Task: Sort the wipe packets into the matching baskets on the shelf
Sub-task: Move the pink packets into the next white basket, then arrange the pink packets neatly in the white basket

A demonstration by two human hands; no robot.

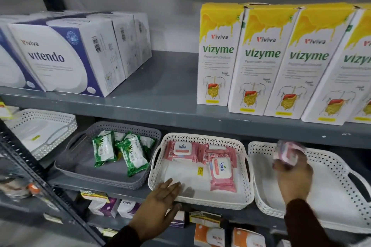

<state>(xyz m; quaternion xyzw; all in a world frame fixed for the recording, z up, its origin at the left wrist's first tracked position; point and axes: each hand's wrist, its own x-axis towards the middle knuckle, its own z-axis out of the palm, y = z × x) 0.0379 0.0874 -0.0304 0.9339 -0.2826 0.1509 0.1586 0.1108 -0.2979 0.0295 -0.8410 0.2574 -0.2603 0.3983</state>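
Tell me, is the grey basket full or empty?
Neither: the grey basket holds a few green packets at the back; its front floor is bare.

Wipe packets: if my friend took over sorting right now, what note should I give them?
Left hand: open and empty, resting on the front rim of the middle white basket.
Right hand: holding a blurred pink packet above the right white basket, whose visible part looks empty.
Done: green packets lie in the grey basket; pink Kara packets lie in the middle white basket.
Left: the held packet looks pink like the Kara ones, so it probably belongs in the middle basket. The far-left white basket seems to hold no packets.
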